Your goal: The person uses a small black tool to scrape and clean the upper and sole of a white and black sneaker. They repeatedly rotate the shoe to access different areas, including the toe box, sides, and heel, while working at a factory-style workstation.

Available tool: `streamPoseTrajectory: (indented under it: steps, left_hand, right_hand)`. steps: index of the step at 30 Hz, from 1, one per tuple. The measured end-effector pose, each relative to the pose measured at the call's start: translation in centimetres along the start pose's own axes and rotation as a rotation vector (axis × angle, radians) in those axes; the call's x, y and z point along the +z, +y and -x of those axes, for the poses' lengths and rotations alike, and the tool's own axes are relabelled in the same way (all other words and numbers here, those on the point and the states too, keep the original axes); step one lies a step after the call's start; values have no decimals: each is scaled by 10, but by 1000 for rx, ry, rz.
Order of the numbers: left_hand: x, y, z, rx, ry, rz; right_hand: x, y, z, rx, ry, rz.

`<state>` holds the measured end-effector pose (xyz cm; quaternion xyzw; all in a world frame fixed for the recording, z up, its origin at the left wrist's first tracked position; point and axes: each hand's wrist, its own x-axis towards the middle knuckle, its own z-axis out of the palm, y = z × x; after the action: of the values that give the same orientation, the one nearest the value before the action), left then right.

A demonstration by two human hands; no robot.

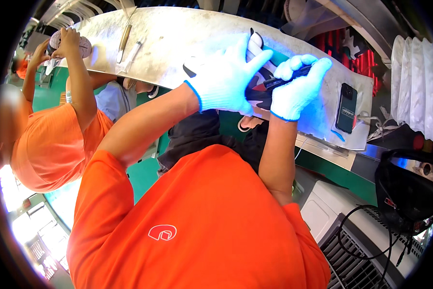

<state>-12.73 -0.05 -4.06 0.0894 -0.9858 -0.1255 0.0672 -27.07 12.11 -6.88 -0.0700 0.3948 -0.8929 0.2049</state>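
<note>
My left hand (226, 77), in a white knit glove with a blue cuff, lies over a black and white shoe (256, 42) at the bench edge. Its fingers are spread across the shoe and the thumb is at the near side, steadying it. Much of the shoe is hidden under the glove. My right hand (298, 89), gloved alike, is closed around a slim black tool (275, 83). That tool points left toward a dark part of the shoe; its exact kind does not show. Strong blue-white light washes out both gloves.
The pale, stained bench (173, 29) carries a dark phone (346, 107) at right, and a wooden-handled tool (124, 41) and a white tube-like item (130, 54) at left. A co-worker (57, 144) handles a light shoe (84, 47). A black bag (409, 192) hangs at right.
</note>
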Motion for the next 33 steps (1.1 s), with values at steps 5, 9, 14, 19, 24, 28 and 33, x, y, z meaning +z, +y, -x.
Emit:
streamPoseTrajectory:
  steps: [5,9,14,19,24,28,33]
  left_hand:
    - [5,1,-4,4,27,-1]
    - [-4,2,2,37,42,122]
    - [2,5,13,74,189,124]
    - [11,7,18,62,287,133]
    - [13,5,22,47,285,202]
    - [9,5,25,73,303,167]
    - [14,7,29,103,336,145]
  right_hand:
    - [-17,4,-7,25,-80,-173]
    - [-12,-10,-22,154,-302,-121]
    - [1,-17,-35,217,-552,79]
    - [-2,-27,-38,202,-634,194]
    - [-28,-65,-22,100,-473,-227]
    - [-48,-74,19,-157,-265,763]
    - [-64,-39,53,-99,-490,1214]
